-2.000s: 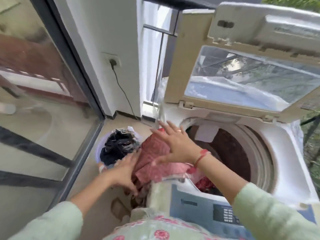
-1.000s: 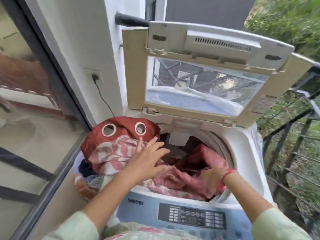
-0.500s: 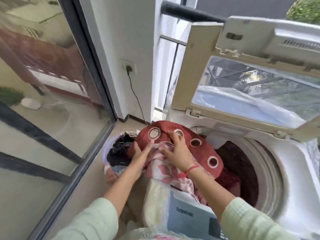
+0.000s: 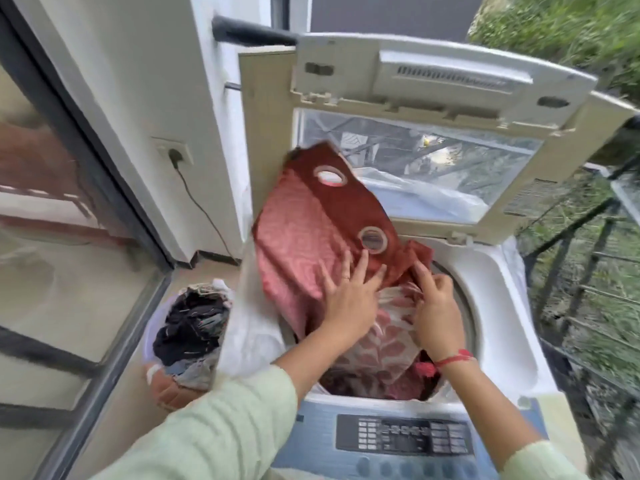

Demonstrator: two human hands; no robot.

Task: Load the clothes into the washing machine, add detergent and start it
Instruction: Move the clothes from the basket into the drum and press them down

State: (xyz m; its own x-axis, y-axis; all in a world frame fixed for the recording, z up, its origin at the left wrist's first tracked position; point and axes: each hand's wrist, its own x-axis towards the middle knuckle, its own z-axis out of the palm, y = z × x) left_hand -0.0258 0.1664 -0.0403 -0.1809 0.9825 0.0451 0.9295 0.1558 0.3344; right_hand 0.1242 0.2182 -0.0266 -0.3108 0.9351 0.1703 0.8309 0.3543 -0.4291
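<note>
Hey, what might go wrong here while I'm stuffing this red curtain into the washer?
The red eyelet curtain rises above the rim of the white top-loading washer, with your left hand pressing it and your right hand pinching it; it may spill over the left edge or jam the open lid. The drum already looks crowded, while the pale floor basket holds more dark clothes, so overloading seems likely.
</note>
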